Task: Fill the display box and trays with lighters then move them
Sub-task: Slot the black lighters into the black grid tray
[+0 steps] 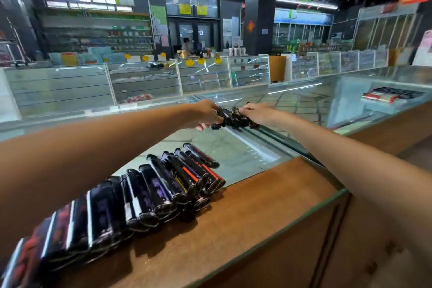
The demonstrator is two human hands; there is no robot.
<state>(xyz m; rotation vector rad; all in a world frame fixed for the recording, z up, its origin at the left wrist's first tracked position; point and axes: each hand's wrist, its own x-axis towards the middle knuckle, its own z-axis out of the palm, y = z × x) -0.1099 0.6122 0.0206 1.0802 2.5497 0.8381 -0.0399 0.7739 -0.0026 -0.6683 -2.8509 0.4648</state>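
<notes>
— Your bunch of lighters (233, 119) sits far out on the glass counter (233, 149), by its middle seam. You have it from both sides: your left hand (205, 114) is curled round the left end, and your right hand (257, 113) has its fingers hooked over the right end.

— Press the two ends together before you lift, I'd say, or the middle ones may slip out and skid on the glass.

— Keep your forearms high too. The long row of lighters (163, 184) lies near and left along the wooden ledge (257, 206), under your left arm.

— The black tray (397, 92) far right looks a likely place for them.
</notes>
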